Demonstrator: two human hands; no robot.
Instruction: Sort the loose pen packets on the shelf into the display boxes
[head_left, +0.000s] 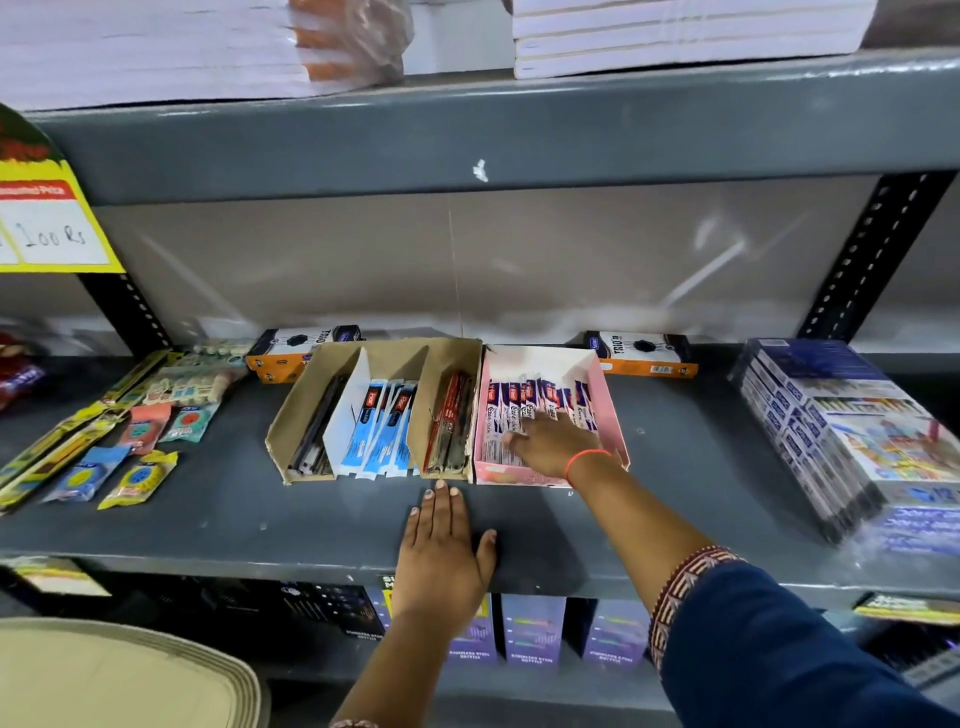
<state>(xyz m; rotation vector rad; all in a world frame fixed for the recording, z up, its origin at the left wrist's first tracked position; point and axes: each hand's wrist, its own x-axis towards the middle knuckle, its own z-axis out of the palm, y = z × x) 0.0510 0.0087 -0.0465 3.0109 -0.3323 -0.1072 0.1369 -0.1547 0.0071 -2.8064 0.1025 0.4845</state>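
Head view of the grey metal shelf (675, 467) late in the sorting, as judged from the layout. Four display boxes stood side by side at the centre of the shelf, and each already held pen packets. From 9 o'clock to 3 o'clock these were: a brown cardboard box (291, 415) with dark packets (314, 441); a white box (347, 410) with blue-and-white packets (382, 434); a second brown box (423, 410) with red-and-black packets (449, 426); and a pink box (605, 405) with white-and-purple packets (514, 405), the fullest of the four. All packets were long, flat sleeves lying lengthwise, leaning a little on one another.

The right hand (553, 441) lay inside the pink box, fingers spread flat on its packets; it appeared to press or level them, and no packet was seen pinched in it. The left hand (441, 551) rested palm down, fingers extended, on bare shelf at 6 o'clock from the boxes, gripping nothing.

No loose pen packet showed on the shelf directly in front of the boxes. At 9 o'clock, well apart from them, long yellow packets (62, 441) and small round-item packets (150, 431) lay scattered; whether any of these were pens could not be told. Orange-and-black cartons (644, 353) stood behind the boxes at 12 o'clock, and stacked colour-set boxes (841, 431) lay at 3 o'clock. The work seemed nearly complete, with tidying of the pink box remaining.
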